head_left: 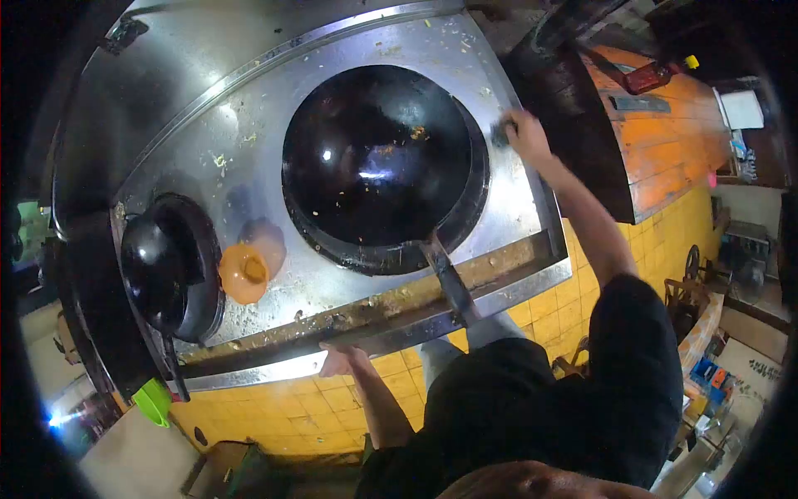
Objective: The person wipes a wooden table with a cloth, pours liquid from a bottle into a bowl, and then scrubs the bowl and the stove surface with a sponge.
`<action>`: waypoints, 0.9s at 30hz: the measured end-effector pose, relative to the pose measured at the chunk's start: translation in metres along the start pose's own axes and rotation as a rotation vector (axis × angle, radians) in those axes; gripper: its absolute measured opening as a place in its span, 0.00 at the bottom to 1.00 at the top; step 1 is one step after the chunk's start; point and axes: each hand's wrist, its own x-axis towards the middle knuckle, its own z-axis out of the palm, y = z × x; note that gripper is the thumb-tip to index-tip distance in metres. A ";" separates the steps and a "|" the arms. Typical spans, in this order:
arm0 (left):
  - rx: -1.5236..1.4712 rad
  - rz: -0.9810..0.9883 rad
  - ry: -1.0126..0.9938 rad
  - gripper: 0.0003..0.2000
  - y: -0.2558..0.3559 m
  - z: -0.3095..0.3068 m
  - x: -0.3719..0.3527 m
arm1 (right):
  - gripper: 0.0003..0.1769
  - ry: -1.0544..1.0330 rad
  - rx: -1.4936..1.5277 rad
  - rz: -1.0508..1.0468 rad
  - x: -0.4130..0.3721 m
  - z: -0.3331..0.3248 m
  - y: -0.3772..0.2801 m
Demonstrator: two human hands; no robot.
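Note:
At the right side of the steel stove top (258, 333), my right hand (529, 137) is closed, its fingers curled at a small dark lump (501, 130) whose kind I cannot make out. Just left of it sits a large black wok (374, 158), wet-looking, with a few food scraps inside. The wok's handle (451, 283) crosses the front gutter toward my body. Low in the middle, my left hand (342, 361) grips the stove's front rim (274, 368), with some fingers hidden.
A smaller black wok (155, 270) stands at the left, beside an orange plastic bowl (243, 273). Food scraps dot the steel. A green plastic scoop (152, 402) hangs at the left front corner. An orange wooden table (665, 141) is at the right, above yellow floor tiles (291, 420).

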 end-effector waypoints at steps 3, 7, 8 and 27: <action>0.013 0.005 0.012 0.30 -0.006 0.007 0.009 | 0.11 0.047 -0.106 -0.090 0.103 0.033 0.016; 0.028 0.039 0.008 0.28 -0.019 0.013 0.025 | 0.17 -0.311 -0.266 -0.166 0.166 0.095 0.038; 0.036 0.048 0.004 0.28 -0.017 0.016 0.026 | 0.20 -0.226 -0.373 -0.094 0.153 0.103 0.024; 0.096 0.292 -0.440 0.25 -0.142 0.066 0.185 | 0.22 -0.209 -0.298 0.388 -0.271 0.024 -0.025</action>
